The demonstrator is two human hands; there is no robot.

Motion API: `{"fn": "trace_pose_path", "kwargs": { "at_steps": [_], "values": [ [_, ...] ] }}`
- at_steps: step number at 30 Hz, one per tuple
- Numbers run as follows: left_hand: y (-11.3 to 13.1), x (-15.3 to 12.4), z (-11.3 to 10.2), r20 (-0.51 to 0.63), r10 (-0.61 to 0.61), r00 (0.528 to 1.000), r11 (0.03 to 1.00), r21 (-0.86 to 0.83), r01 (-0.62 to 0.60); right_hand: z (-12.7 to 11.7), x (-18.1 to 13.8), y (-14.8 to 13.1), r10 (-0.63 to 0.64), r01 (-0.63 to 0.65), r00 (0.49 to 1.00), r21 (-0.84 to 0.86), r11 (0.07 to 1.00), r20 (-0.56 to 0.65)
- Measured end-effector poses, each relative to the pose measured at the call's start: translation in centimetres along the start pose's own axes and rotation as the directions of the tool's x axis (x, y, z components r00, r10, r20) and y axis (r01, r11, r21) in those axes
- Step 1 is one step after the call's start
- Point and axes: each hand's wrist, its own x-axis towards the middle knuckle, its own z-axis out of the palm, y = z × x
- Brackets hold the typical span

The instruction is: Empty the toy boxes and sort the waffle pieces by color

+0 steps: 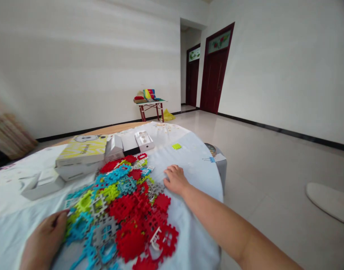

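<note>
A spread-out heap of interlocking plastic building pieces (132,240) in red, blue, lime green, grey and white covers the front of the cloth-covered table. At the heap's left edge is my left hand (45,240), its fingers curled in and the tips against the blue and green pieces; what they grip is hidden. My right hand (176,180) rests low over the cloth just right of the heap, fingers slightly bent and apart, with nothing seen in it. Beyond it a single lime green piece (177,146) lies alone on the cloth.
Behind the heap stand a yellow-and-white box (83,150), an open white carton (42,183) and a small white box (144,140). A grey container (221,167) stands by the table's right edge. Farther off are a small side table (149,102) and a dark red door (215,75).
</note>
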Motion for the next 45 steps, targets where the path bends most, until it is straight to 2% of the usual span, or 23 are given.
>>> {"fn": "trace_pose_path", "kwargs": {
  "at_steps": [4,13,17,22,26,31,35,39,41,45],
  "values": [
    [0.7,-0.5,-0.2,0.086,-0.044,0.995,0.999,-0.018,0.045,0.2,0.4,-0.1,-0.020,0.020,1.000,-0.029,0.999,0.011],
    [-0.4,-0.2,0.7,0.096,0.030,0.995,1.000,-0.005,-0.030,0.3,0.2,-0.1,-0.025,0.026,1.000,-0.047,0.999,0.012],
    [0.3,-0.2,0.4,0.125,0.014,0.992,0.999,0.027,-0.018,0.2,0.2,-0.1,-0.016,0.017,1.000,-0.041,0.999,0.018],
    [1.5,-0.7,-0.2,0.104,0.006,0.995,1.000,0.012,-0.007,-0.1,0.2,-0.4,-0.006,0.008,0.999,-0.040,0.999,0.049],
    [1.4,-1.0,-0.1,0.093,0.015,0.996,1.000,-0.023,-0.013,-0.2,0.1,-0.5,-0.012,0.013,0.999,-0.034,0.999,0.038],
    [1.0,-1.0,0.1,0.045,0.014,0.999,0.999,-0.039,-0.012,0.3,0.3,0.3,-0.064,0.063,0.998,0.075,0.995,0.011],
    [1.0,-1.0,0.0,0.035,0.003,0.999,0.998,-0.057,-0.001,0.8,2.9,-0.3,-0.139,0.150,0.988,0.203,0.968,-0.068],
    [0.8,-0.9,0.0,0.024,-0.006,1.000,0.997,-0.074,0.008,1.4,8.0,-2.2,-0.176,0.196,0.980,0.283,0.939,-0.093],
    [0.5,-0.8,0.3,0.025,-0.008,1.000,0.996,-0.089,0.010,2.0,10.5,-3.0,-0.149,0.159,0.987,0.275,0.948,-0.056],
    [-0.4,-0.3,1.0,0.011,-0.021,1.000,0.993,-0.113,0.022,3.7,14.3,-3.4,-0.014,0.006,0.999,0.183,0.983,0.044]
  ]
}}
